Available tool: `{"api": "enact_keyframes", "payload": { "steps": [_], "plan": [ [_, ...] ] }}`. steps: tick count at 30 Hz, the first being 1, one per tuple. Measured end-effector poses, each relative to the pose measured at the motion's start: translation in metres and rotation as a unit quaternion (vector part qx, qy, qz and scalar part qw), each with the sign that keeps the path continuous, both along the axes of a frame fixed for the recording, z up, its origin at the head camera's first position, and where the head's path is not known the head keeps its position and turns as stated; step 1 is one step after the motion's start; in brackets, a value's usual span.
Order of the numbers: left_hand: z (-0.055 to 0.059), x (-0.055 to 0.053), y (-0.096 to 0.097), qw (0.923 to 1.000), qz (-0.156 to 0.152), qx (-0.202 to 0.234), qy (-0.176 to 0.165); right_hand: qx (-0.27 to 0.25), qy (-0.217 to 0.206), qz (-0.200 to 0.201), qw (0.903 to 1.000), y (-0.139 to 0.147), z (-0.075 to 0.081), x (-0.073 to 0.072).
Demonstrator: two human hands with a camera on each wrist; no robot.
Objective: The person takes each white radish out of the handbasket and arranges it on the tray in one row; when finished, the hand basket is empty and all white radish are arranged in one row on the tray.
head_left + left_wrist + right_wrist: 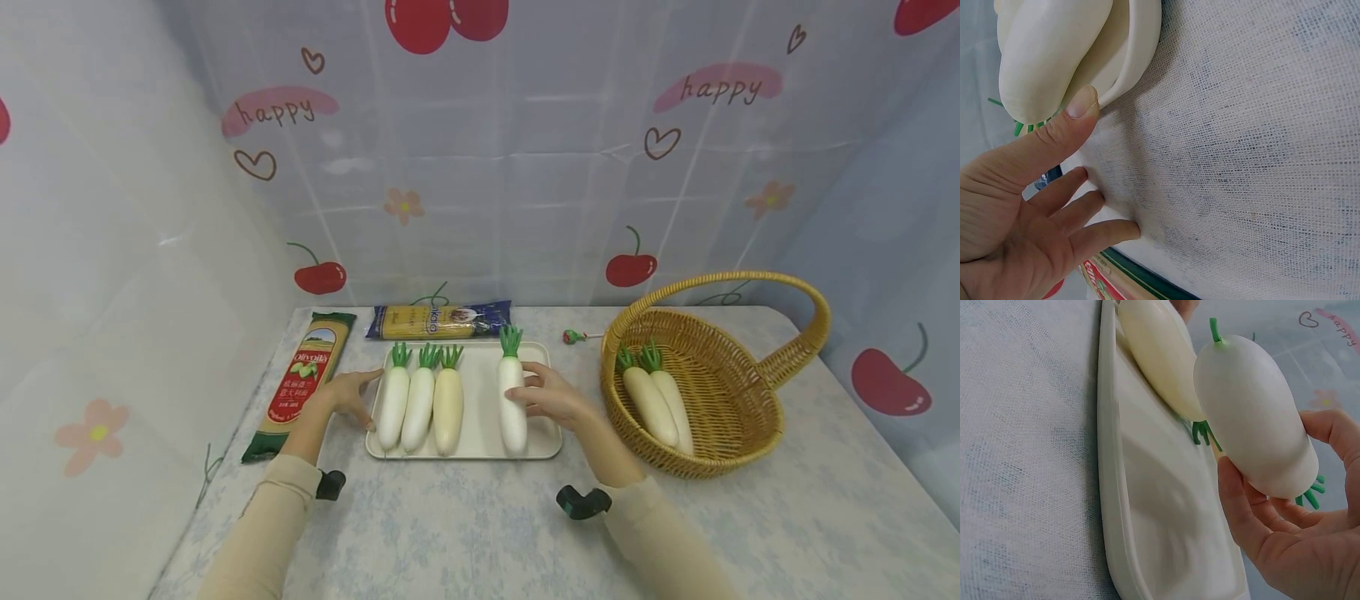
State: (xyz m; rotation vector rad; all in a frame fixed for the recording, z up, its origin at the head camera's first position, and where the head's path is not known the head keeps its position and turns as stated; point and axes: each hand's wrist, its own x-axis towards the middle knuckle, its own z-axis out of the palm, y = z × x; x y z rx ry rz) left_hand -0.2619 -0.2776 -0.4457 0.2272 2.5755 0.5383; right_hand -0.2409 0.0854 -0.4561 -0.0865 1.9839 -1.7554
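Observation:
My right hand grips a white radish with green leaf stubs, held above the right part of a cream tray. In the right wrist view, thumb and fingers wrap the radish, which is raised off the tray floor. On the tray's left half lie a white radish, a second white radish and a yellowish radish, side by side. My left hand is at the tray's left edge, fingers spread. Its thumb touches the rim in the left wrist view, and it holds nothing.
To the right stands a wicker basket with a tall handle and two radishes inside. A red-and-gold pasta pack lies at left, a blue-and-yellow pasta pack behind the tray. A lollipop lies near the basket.

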Motion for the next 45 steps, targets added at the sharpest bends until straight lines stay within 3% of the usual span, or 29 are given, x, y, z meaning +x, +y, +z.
{"api": "enact_keyframes", "payload": {
  "steps": [16, 45],
  "plan": [
    [0.001, 0.0, 0.0, 1.0, -0.002, 0.006, -0.001, -0.018, -0.023, -0.012, 0.9995, -0.019, -0.009, -0.008],
    [0.001, 0.0, 0.002, 1.0, 0.005, 0.005, -0.005, -0.003, -0.011, -0.019, 0.9998, -0.048, -0.024, -0.017]
  ]
}}
